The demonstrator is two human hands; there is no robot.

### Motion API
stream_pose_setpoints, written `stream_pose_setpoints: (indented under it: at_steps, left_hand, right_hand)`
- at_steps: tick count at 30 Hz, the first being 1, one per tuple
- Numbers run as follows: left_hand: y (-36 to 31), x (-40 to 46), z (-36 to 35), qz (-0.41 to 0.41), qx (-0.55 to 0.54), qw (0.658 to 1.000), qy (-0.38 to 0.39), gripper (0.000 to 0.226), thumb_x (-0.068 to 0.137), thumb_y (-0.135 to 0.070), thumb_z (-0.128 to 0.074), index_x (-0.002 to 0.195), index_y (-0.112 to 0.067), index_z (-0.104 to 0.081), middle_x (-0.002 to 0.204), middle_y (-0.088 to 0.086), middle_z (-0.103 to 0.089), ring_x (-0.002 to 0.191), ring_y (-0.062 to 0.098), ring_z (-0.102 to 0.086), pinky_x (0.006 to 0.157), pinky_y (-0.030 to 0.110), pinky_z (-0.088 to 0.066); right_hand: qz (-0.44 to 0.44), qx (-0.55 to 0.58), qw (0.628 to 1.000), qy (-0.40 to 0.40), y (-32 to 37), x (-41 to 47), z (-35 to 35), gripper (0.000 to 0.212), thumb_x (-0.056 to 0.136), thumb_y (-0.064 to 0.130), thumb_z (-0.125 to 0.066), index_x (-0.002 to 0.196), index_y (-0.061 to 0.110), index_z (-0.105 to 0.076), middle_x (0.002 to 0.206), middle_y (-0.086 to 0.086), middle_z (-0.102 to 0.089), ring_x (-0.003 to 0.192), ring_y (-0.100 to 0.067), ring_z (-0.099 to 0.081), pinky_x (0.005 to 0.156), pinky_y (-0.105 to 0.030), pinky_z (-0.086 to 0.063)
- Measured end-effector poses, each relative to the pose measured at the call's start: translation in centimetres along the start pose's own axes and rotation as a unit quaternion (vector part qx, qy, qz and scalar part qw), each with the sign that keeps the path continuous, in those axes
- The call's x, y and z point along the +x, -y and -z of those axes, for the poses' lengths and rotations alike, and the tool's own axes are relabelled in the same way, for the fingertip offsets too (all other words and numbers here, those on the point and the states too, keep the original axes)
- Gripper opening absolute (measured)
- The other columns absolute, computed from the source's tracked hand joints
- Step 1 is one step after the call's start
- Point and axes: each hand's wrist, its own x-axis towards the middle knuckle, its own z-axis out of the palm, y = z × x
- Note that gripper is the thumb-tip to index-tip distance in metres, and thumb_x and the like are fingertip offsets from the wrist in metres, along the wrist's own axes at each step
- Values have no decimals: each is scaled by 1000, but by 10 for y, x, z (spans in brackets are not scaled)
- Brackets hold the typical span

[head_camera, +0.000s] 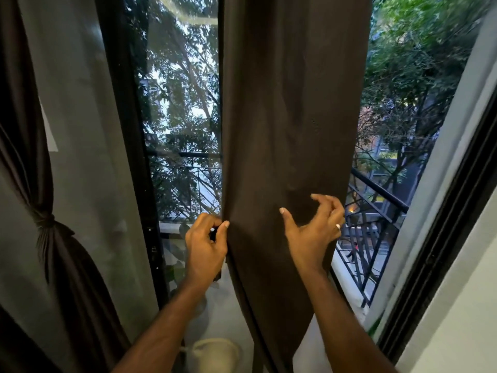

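Note:
A dark brown curtain [290,117] hangs down the middle of an open balcony doorway. My left hand [205,244] pinches the curtain's left edge between thumb and fingers at about waist height. My right hand [314,228] is at the curtain's right side, fingers curled and spread in front of the cloth, with a ring on one finger. Whether its fingers hold the right edge is not plain.
A second brown curtain [53,238], tied in a knot, hangs at the left beside a black-framed glass door [129,130]. A black balcony railing [376,208] stands outside, with trees and a street beyond. A pale pot [215,354] sits low. A black sliding frame [441,251] runs on the right.

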Motion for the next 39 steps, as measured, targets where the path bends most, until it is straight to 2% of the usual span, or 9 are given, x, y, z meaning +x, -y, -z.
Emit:
stream_pose_setpoints:
  at_steps: [4,8,10,14,21,25,30,36,39]
  left_hand:
    - [3,2,-4,2,6,1000,-2,23,91,-14,-63,70,-9,-56,71,0,-51,64,16,-50,59,27,-40]
    - [8,5,-8,5,25,999,-19,24,89,-11,-63,68,-6,-54,70,1,-49,63,14,-44,60,16,-34]
    - [9,9,-11,12,31,999,-23,24,89,-8,-64,68,-7,-54,70,2,-49,63,16,-45,59,22,-35]
    - [9,9,-23,27,45,999,-14,25,89,-8,-66,69,-10,-52,72,3,-49,64,22,-47,59,34,-37]
    - [1,28,-74,54,75,995,41,23,89,-8,-62,69,-7,-52,76,10,-52,68,28,-50,64,40,-40]
    - [5,36,-82,82,108,990,45,22,91,-4,-63,72,-5,-52,84,12,-52,70,29,-51,63,38,-40]
    - [5,37,-87,72,104,991,31,23,89,-3,-65,72,-8,-51,83,11,-51,69,20,-43,62,35,-39]
    - [9,31,-86,78,82,993,20,21,91,-5,-64,73,-7,-53,83,7,-50,72,22,-47,62,37,-42]
    - [11,27,-83,69,77,994,23,20,91,-6,-64,73,-7,-53,82,7,-51,70,23,-49,61,37,-43]
  right_hand:
    - [-89,12,996,7,-21,30,10,94,62,49,-91,138,28,-39,151,-1,-34,137,-25,-38,108,-65,-31]
    - [-49,66,996,24,-30,28,17,81,69,41,-89,134,35,-41,117,14,-61,111,-12,-58,104,-62,-38]
    - [-27,79,996,3,-29,25,21,77,71,38,-88,133,34,-43,108,17,-59,105,-13,-58,102,-63,-40]
    - [-43,68,997,-17,-31,34,24,91,67,57,-83,141,31,-38,143,4,-42,132,-22,-43,105,-70,-33]
    - [-24,29,981,188,-25,64,-4,76,61,73,-76,126,45,-47,126,21,-58,116,-6,-58,103,-52,-46]
    - [-35,62,973,218,-16,72,-31,67,75,46,-83,130,33,-48,119,15,-61,108,-11,-62,95,-40,-52]
    - [-29,21,992,124,-18,72,-49,12,90,11,-69,101,13,-71,85,-1,-70,84,-23,-68,78,-29,-53]
    - [10,7,994,107,-13,52,-40,31,87,5,-65,118,8,-67,97,-2,-62,95,-18,-58,84,-23,-40]
    - [44,1,999,32,-14,31,-28,18,80,-2,-69,97,4,-71,85,-1,-56,84,-27,-60,74,-15,-30]
